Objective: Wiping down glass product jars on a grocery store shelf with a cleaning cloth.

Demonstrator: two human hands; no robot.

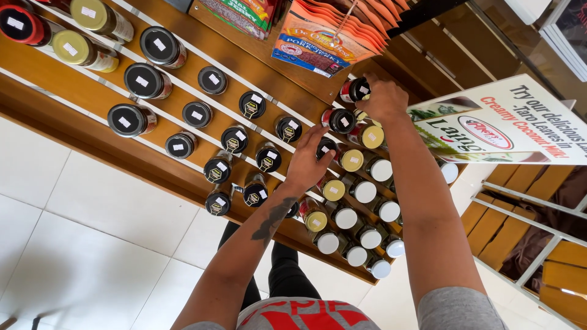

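Round glass jar [354, 90], black lid, gripped by right hand [384, 101]; left hand [306, 164] spread on neighbouring jars [342, 160].

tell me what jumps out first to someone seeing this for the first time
Two bare arms reach up the middle of the picture to wooden shelves packed with rows of jars. The right hand grips a dark-lidded jar near the top, and the left hand rests among the yellow-lidded jars and black-lidded jars. Orange packets hang above, and a white sign leans at the right.
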